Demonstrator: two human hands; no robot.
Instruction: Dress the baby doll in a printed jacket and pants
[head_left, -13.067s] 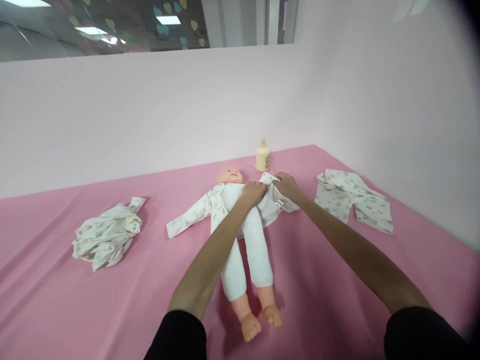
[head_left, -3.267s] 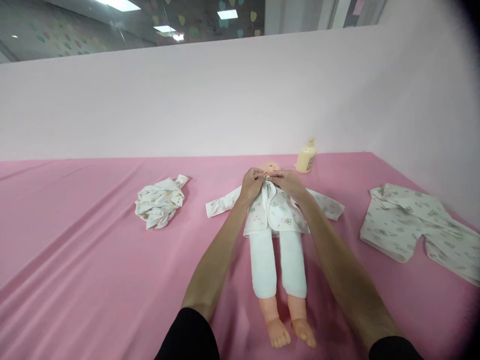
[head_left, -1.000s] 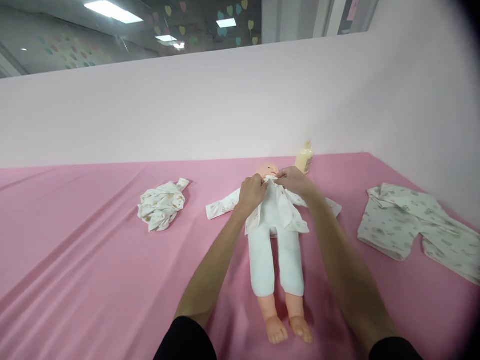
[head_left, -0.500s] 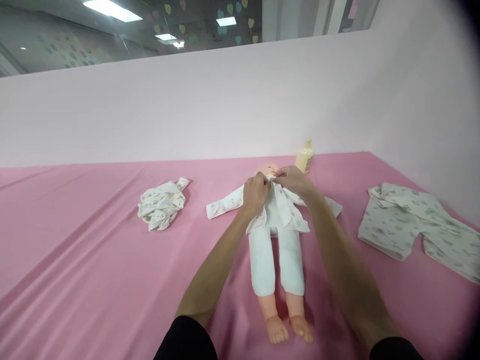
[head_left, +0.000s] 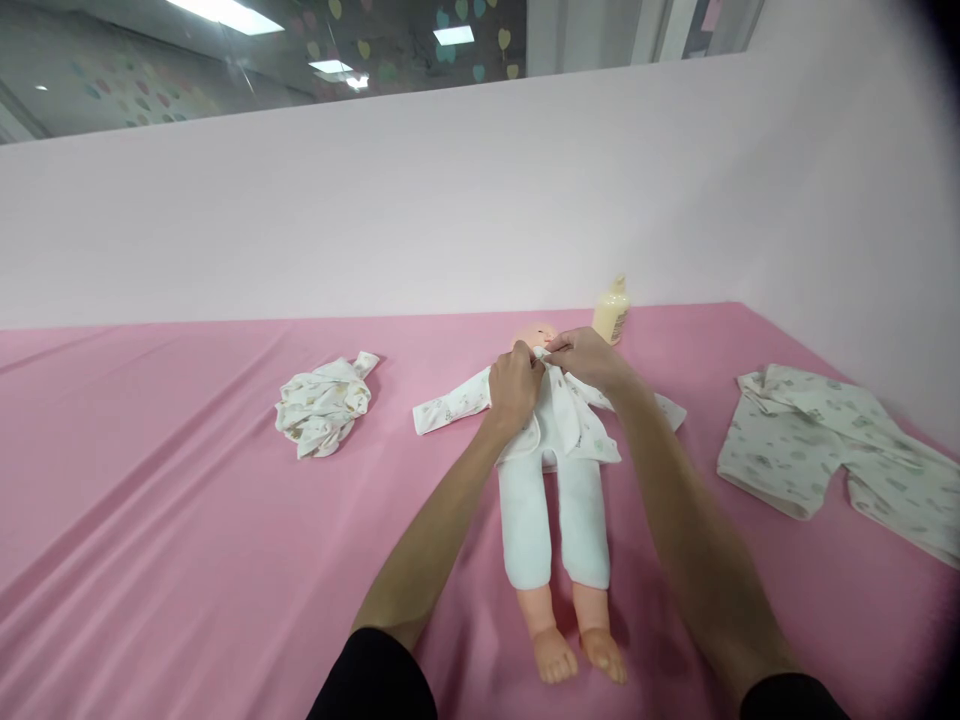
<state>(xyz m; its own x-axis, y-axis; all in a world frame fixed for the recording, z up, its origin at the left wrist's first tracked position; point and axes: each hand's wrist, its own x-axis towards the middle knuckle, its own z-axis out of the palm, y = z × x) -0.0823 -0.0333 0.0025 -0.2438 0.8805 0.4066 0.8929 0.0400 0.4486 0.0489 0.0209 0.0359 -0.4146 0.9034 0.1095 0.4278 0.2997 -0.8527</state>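
A baby doll (head_left: 526,520) lies on its back, feet towards me, with white cloth legs and bare plastic feet. It wears a white printed baby jacket (head_left: 596,440), whose front hangs apart below the chest and whose sleeves spread to both sides. At the neck, my left hand (head_left: 516,385) is closed on the jacket's collar edge. My right hand (head_left: 589,358) pinches the collar from the other side, fingertips close to the left ones. Whatever fastener may lie between the fingers is too small to make out. Both hands partly cover the doll's head.
A pale yellow pump bottle (head_left: 611,313) stands behind the right hand near the white wall (head_left: 375,220). On the pink sheet (head_left: 187,520), a crumpled printed garment (head_left: 324,408) lies to the left. Printed baby trousers (head_left: 832,440) are spread at the right.
Both hands keep their hold at the collar, with only slight finger movement. The view has shifted very little; the doll and clothes lie as before.
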